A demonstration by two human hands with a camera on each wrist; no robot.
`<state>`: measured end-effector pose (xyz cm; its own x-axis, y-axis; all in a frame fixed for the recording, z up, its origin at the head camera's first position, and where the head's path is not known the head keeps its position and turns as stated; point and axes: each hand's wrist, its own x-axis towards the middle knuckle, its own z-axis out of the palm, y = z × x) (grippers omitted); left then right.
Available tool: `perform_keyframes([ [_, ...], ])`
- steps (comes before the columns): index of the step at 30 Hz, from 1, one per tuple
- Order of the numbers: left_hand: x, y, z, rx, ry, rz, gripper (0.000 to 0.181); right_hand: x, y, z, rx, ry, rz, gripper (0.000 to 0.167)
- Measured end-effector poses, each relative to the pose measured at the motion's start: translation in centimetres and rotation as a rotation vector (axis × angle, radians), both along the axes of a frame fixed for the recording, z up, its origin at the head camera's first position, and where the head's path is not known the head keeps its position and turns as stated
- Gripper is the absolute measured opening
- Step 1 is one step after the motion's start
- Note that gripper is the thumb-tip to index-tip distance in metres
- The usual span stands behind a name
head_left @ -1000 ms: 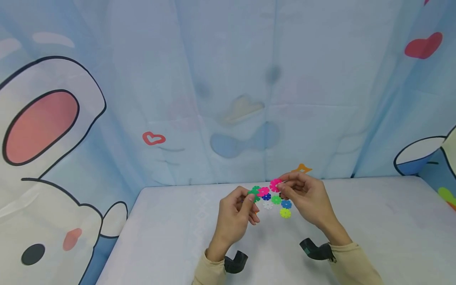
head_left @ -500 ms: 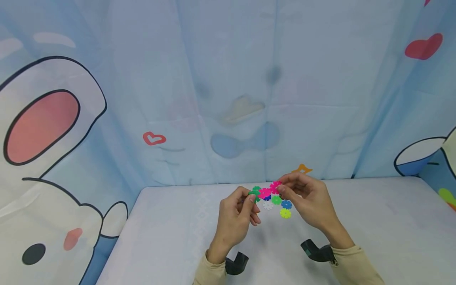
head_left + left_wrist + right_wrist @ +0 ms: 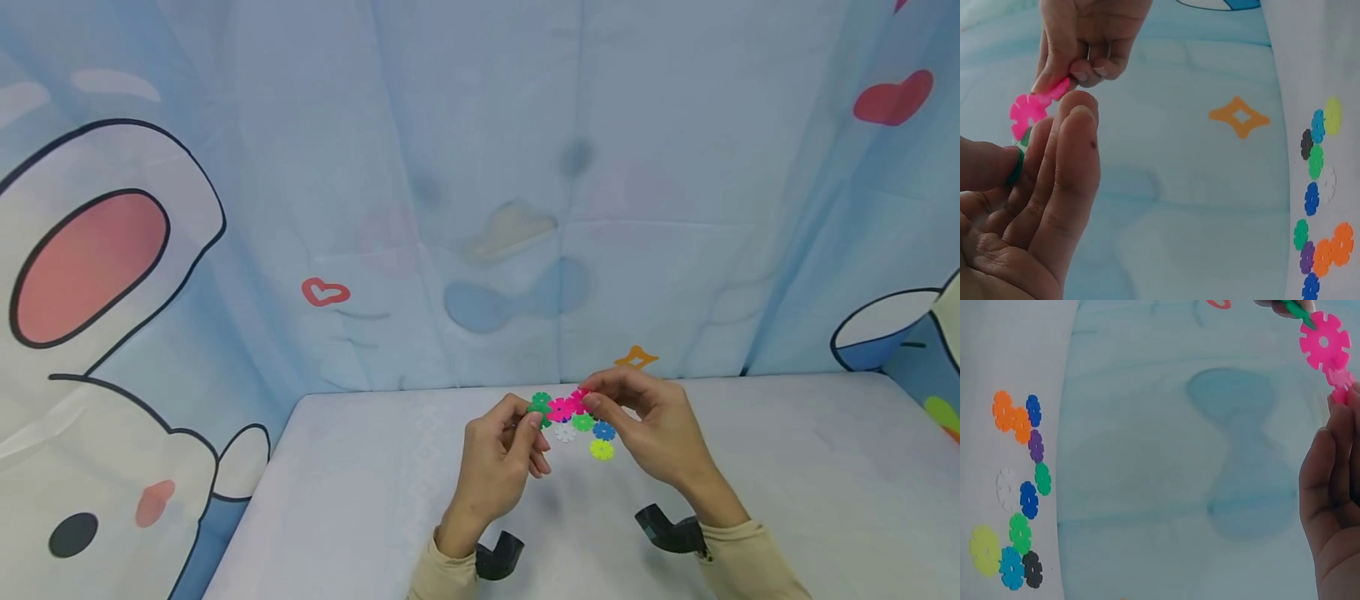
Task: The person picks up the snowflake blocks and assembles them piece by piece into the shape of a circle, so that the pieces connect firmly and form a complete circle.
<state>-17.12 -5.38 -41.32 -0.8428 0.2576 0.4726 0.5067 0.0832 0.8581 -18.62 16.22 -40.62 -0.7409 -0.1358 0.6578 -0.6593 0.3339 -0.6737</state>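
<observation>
In the head view my left hand (image 3: pixel 491 462) pinches a green slotted flower disc (image 3: pixel 1016 167) between thumb and fingers. A pink flower disc (image 3: pixel 560 409) is attached at the green one's edge and stands at an angle to it. My right hand (image 3: pixel 651 429) pinches a second pink flower disc (image 3: pixel 1339 379) by its rim. Edge to edge, the two pink discs meet between the hands; whether their slots interlock I cannot tell. Fingertips hide part of the second pink disc and most of the green one.
Loose flower discs lie on the white table (image 3: pixel 360 500) beneath the hands: yellow (image 3: pixel 602 450), blue (image 3: pixel 603 430), light green (image 3: pixel 582 422), white (image 3: pixel 565 432), orange (image 3: pixel 1342 244), purple (image 3: pixel 1307 257) and black (image 3: pixel 1032 569). Behind the table hangs a blue printed curtain (image 3: pixel 480 125).
My right hand's pink disc has come down and left to the other pink disc, closing the gap between them. The left hand has shifted very slightly right.
</observation>
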Motion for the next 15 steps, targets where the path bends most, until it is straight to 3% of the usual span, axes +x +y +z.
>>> perform_keyframes([
  [15, -0.14, 0.87, -0.67, 0.12, 0.134, -0.012, 0.018, 0.47, -0.72, 0.0, -0.036, -0.047, -0.083, 0.016],
])
